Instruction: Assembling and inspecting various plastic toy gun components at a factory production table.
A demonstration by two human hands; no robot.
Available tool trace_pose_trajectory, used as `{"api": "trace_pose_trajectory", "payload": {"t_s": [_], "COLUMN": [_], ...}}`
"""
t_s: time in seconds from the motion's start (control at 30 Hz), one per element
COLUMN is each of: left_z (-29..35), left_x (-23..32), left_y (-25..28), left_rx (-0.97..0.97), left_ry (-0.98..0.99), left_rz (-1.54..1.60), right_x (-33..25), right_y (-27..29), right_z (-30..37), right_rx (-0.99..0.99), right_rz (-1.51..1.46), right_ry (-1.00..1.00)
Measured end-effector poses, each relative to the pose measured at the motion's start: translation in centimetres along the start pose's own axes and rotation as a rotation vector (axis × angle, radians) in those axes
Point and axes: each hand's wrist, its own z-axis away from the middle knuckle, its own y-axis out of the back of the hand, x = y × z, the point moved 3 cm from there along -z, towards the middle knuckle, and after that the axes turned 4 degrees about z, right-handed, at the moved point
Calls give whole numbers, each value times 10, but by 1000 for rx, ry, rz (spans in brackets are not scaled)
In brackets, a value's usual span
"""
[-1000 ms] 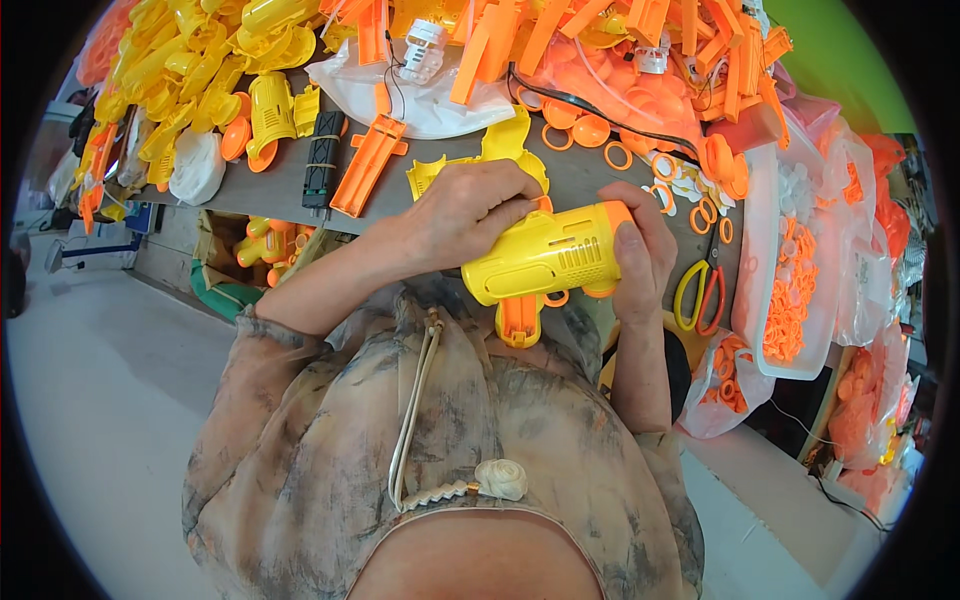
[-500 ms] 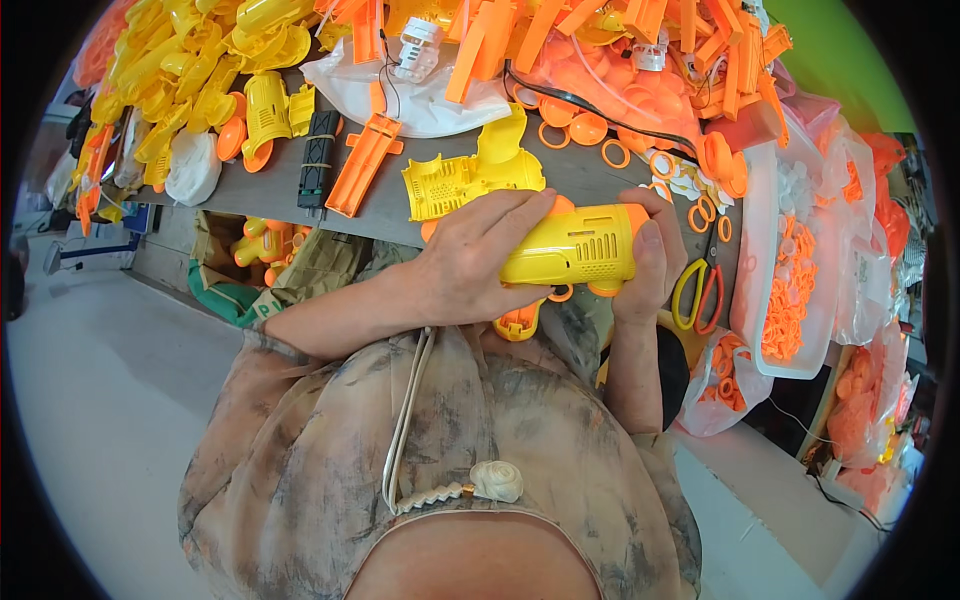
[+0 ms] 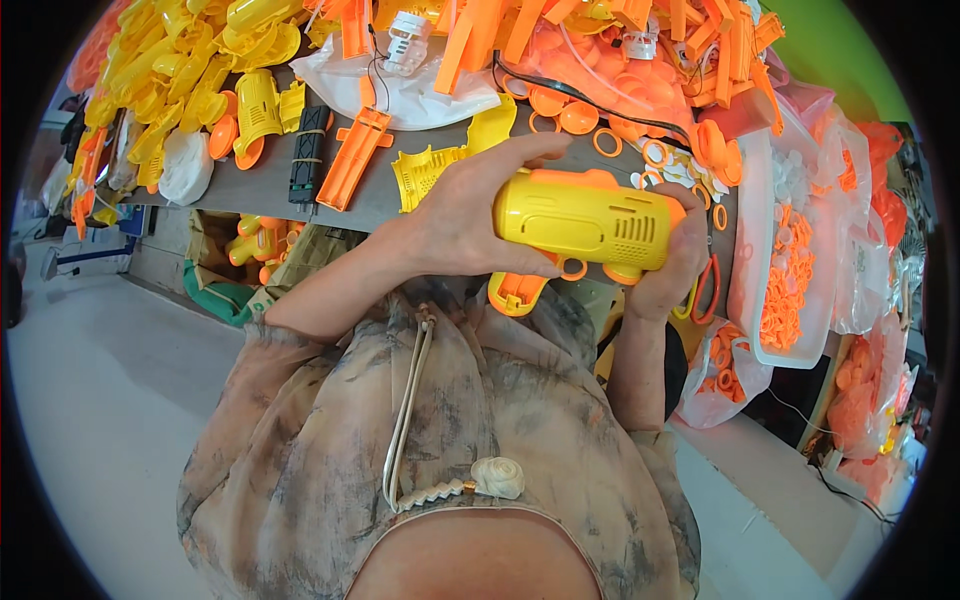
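A yellow plastic toy housing, vented at one end and with orange parts along its top and right end, is held level above the table's front edge. Its short handle, orange inside, points down toward me. My right hand is closed round the right end. At the left end, my left hand spans the housing, its thumb along the lower side and its fingers stretched above the top. Behind that hand lies a loose yellow half shell, partly hidden.
Yellow shells and orange parts are heaped at the back. An orange tray-like piece and a dark strapped block lie left. At right are scissors and a clear bin of orange pieces.
The housing has shifted right and turned, showing more of its smooth side. My left fingers have lifted from over it and spread. More of the half shell is now hidden behind my left hand.
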Motion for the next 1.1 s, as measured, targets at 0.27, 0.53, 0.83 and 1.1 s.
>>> {"api": "trace_pose_trajectory", "payload": {"t_s": [0.27, 0.53, 0.83, 1.1], "left_z": [4, -19, -15, 67], "left_x": [-11, -4, 23, -38], "left_y": [-14, -49, -35, 186], "left_rx": [63, 95, 78, 762], "left_ry": [76, -171, -228, 226], "left_rz": [61, 22, -74, -656], "right_x": [13, 12, 3, 46], "right_y": [7, 50, 101, 42], "right_z": [-3, -16, -29, 13], "right_rx": [-33, -97, 100, 224], "right_rz": [-173, -62, -168, -376], "right_ry": [-93, 65, 30, -295]}}
